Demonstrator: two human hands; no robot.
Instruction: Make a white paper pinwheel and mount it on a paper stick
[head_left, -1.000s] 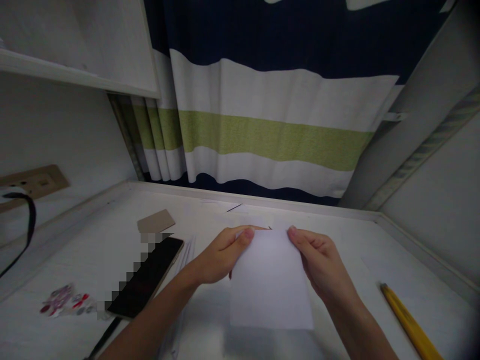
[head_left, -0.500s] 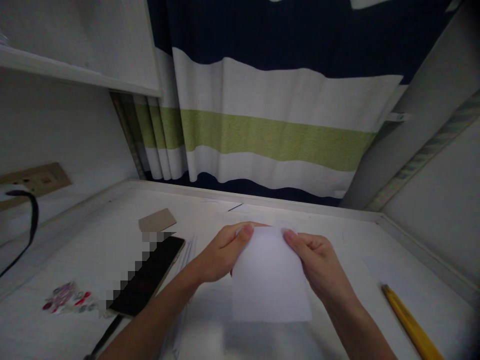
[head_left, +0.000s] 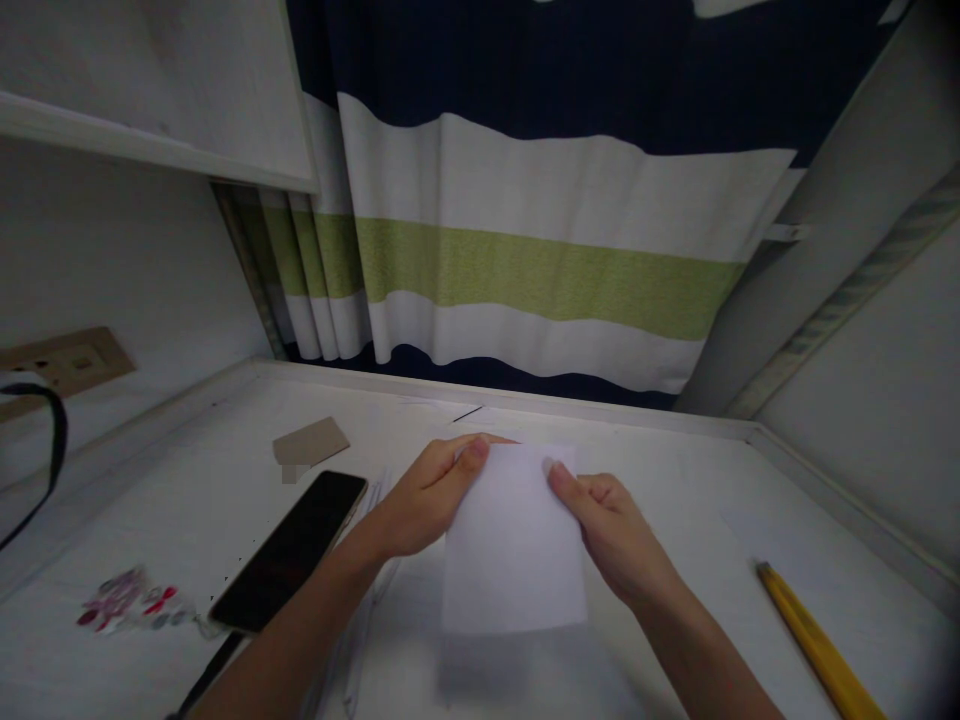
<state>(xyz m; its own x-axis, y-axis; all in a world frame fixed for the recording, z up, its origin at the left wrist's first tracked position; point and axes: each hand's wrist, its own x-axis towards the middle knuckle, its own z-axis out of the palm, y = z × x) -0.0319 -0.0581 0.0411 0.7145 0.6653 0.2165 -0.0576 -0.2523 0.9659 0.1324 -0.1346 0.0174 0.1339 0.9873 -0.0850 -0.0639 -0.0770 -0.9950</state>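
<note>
A white sheet of paper (head_left: 514, 545) is held up just above the white desk (head_left: 675, 480), at the middle of the view. My left hand (head_left: 424, 500) pinches its top left corner between thumb and fingers. Along the paper's right edge, near the top, my right hand (head_left: 611, 530) grips it with the thumb on the front. Both hands are closed on the sheet. The fingers behind the paper are hidden.
A dark phone (head_left: 292, 550) lies left of my left arm, with a small brown card (head_left: 311, 441) beyond it and a patterned trinket (head_left: 124, 602) at the far left. A yellow pencil (head_left: 814, 640) lies at the right. A striped curtain (head_left: 540, 270) hangs behind the desk.
Both hands and the paper have shifted a little left. My right hand has slid inward along the paper's top, and the sheet looks narrower than before.
</note>
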